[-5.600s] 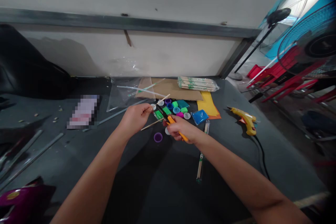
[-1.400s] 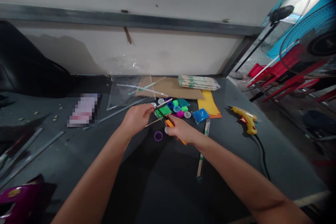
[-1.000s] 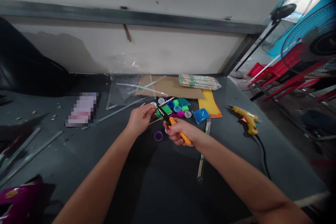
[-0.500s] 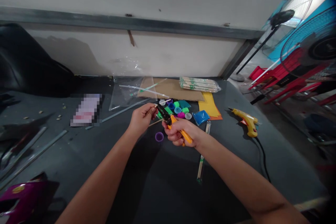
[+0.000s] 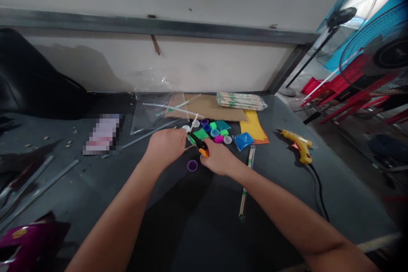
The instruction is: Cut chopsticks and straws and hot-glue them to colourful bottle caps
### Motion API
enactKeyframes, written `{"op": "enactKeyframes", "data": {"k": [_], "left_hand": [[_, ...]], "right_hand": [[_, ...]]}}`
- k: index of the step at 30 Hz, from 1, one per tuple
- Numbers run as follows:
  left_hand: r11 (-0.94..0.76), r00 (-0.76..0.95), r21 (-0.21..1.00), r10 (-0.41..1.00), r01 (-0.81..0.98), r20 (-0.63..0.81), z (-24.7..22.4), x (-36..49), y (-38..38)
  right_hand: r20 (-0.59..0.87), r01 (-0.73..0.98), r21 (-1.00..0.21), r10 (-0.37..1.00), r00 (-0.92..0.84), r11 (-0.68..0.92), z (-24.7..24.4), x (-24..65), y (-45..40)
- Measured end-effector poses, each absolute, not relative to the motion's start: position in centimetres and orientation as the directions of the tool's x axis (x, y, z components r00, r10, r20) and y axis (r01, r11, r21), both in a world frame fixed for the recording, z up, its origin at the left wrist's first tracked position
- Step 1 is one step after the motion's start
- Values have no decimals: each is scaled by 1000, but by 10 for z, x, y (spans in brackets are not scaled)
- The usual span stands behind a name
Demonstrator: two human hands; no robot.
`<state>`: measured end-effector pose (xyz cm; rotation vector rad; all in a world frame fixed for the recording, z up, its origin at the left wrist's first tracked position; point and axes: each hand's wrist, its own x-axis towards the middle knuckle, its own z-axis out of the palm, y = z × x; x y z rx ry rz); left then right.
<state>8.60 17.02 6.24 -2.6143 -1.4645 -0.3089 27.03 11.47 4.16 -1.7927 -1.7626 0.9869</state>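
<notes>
My right hand [image 5: 219, 157] is closed round a pair of orange-handled cutters [image 5: 203, 151], whose black jaws point up and left towards my left hand. My left hand [image 5: 168, 146] is closed, with its fingertips at the jaws. A thin wooden stick [image 5: 194, 122] slants up from the jaws and the left fingertips; its lower end is hidden. Just below the cutters a small purple cup [image 5: 192, 165] stands on the dark table. Beyond the hands lie several coloured cups and lids, a green packet [image 5: 200, 134] and a blue packet [image 5: 243, 140].
A hot glue gun [image 5: 298, 144] with a black cord lies at the right. Wrapped chopsticks [image 5: 244, 204] lie near my right forearm, and a bundle of them [image 5: 241, 101] rests on cardboard [image 5: 204, 108]. At left are a phone [image 5: 103, 134] and clear glue sticks [image 5: 47, 189].
My left hand has turned with its back upward, and the stick now stands up past the jaws. My right hand has rotated over the cutters, hiding most of the orange handles.
</notes>
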Motion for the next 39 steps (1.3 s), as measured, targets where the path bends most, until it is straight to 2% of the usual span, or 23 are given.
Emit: {"op": "enactKeyframes", "data": {"k": [2, 5, 7, 9, 12, 21, 25, 27, 30, 32, 35, 37, 39], "left_hand": [[-464, 470, -78, 857, 882, 211, 62, 83, 171], [-419, 430, -105, 892, 902, 136, 57, 77, 176], [-436, 444, -97, 891, 895, 90, 51, 74, 181], [-460, 467, -92, 881, 883, 74, 44, 71, 185], [-456, 465, -97, 881, 884, 91, 36, 66, 189], [-416, 416, -39, 892, 909, 177, 27, 55, 197], [-420, 378, 124, 887, 899, 264, 40, 59, 196], [-446, 423, 223, 895, 867, 143, 46, 60, 195], [-495, 545, 309, 833, 812, -95, 50, 59, 196], [-494, 564, 357, 817, 793, -121, 48, 59, 199], [-345, 460, 515, 881, 785, -111, 42, 59, 203], [-184, 409, 681, 894, 709, -184, 40, 60, 204], [-42, 442, 806, 852, 590, -280, 39, 61, 203]], "right_hand": [[-179, 628, -771, 983, -52, -107, 41, 272, 116], [-384, 357, -883, 907, -175, -305, 45, 274, 119], [-512, 132, -858, 807, -295, -496, 50, 276, 120], [-563, -7, -795, 744, -360, -606, 54, 277, 121], [-579, -68, -757, 715, -392, -650, 57, 279, 120], [-590, -64, -725, 666, -457, -686, 57, 282, 119], [-592, -74, -688, 617, -518, -722, 53, 286, 121], [-598, -89, -655, 587, -545, -750, 50, 283, 119], [-611, -122, -624, 579, -540, -772, 47, 269, 111], [-621, -119, -640, 602, -503, -759, 47, 256, 103], [-646, 1, -697, 627, -435, -717, 50, 242, 93], [-650, 124, -736, 642, -406, -666, 51, 239, 90], [-636, 256, -769, 666, -389, -586, 51, 241, 90]]}}
